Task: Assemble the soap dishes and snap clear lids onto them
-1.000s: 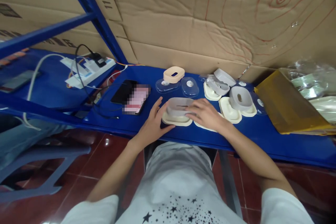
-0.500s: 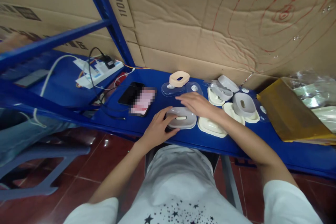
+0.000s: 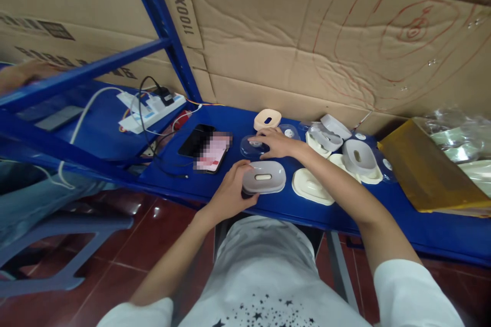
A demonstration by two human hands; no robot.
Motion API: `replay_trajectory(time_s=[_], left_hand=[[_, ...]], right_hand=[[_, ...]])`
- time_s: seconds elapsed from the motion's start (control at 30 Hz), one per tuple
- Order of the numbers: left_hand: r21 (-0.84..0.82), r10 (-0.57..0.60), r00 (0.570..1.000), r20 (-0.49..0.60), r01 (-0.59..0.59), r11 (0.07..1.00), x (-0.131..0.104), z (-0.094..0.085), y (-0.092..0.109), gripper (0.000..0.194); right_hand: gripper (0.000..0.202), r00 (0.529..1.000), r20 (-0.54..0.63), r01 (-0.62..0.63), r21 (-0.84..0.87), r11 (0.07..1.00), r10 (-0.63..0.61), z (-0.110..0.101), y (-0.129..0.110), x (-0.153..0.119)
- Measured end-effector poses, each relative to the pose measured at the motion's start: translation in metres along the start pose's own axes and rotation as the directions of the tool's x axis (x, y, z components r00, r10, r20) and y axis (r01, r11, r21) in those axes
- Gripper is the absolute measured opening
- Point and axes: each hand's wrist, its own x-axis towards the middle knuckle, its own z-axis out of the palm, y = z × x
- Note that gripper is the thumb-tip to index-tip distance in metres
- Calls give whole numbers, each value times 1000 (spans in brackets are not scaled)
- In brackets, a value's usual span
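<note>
My left hand (image 3: 230, 190) is wrapped round the left end of a grey oval plastic dish (image 3: 274, 185) with a slot in its middle, a pale piece showing in the slot. The dish sits near the table's front edge. Behind it, my right hand (image 3: 279, 143) has its thumb and fingers about the right end of a clear plastic cover (image 3: 247, 149) with a small white label. A peach-coloured oval part (image 3: 264, 117) with a slot stands just beyond. Another clear cover (image 3: 293, 133) lies behind my right hand. A cream-coloured oval base (image 3: 309, 189) is beside the grey dish.
Two phones (image 3: 215, 153) lie to the left, near a power strip (image 3: 153, 115) with cables. More grey parts (image 3: 358, 156) and cream bases are at the right, before a yellow-taped box (image 3: 425, 173) of clear plastic pieces. A person's hand (image 3: 23, 74) shows behind the blue frame (image 3: 169, 51).
My right hand has moved left and down onto the clear cover, which has shifted nearer to me. My left fingers have drawn back from the slot to the dish's left side.
</note>
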Motion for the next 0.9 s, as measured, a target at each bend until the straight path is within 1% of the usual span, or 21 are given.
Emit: replay_trajectory(time_s=[0.07,0.13,0.23,0.3,0.33,0.4,0.5,0.57,0.63,0.7,0.77,0.83,0.87,0.9], left_hand=[[2,-32,999,-24,32,999,-3,-1,-2,73],[-14,-47,999,-22,46,999,-5,-2,-3,75],[-38,-83,996,-31,81,996,-5,0,-5,76],[-59,-125,991,-47,122,991,-5,3,-8,81],[-72,-142,988,-55,138,988,-5,5,-10,84],[-95,-154,986,-64,148,984,-5,8,-13,91],[-120,-136,989,-57,129,984,-5,8,-17,97],[-132,-124,991,-46,117,984,-5,5,-18,98],[-135,-94,995,-27,90,987,-3,1,-17,92],[-118,-59,998,-2,58,991,-2,-1,-15,82],[-79,-46,999,-2,46,996,0,0,-12,74],[-20,-55,998,-23,54,998,0,2,-8,72],[16,-56,998,-40,57,998,1,4,-6,72],[55,-54,997,-58,58,997,1,5,-5,71]], right_hand=[[77,999,-34,-11,26,1000,12,-1,3,-10],[71,996,-92,1,146,989,13,-3,6,-24],[59,982,-186,73,397,915,3,-5,5,-50],[59,981,-190,130,463,877,-45,-5,-5,-68],[61,981,-176,152,451,880,-79,-4,-13,-76],[63,978,-156,186,359,914,-138,1,-32,-89],[60,970,-169,205,198,958,-173,13,-56,-100],[59,966,-186,207,142,968,-179,21,-63,-102],[61,967,-189,200,140,970,-172,25,-63,-102],[65,969,-169,210,189,959,-179,25,-57,-101],[63,968,-154,235,287,929,-197,19,-46,-95],[54,967,-200,220,360,907,-155,10,-32,-80],[51,965,-240,186,352,917,-104,6,-25,-69],[51,959,-280,125,308,943,-35,2,-18,-57]])
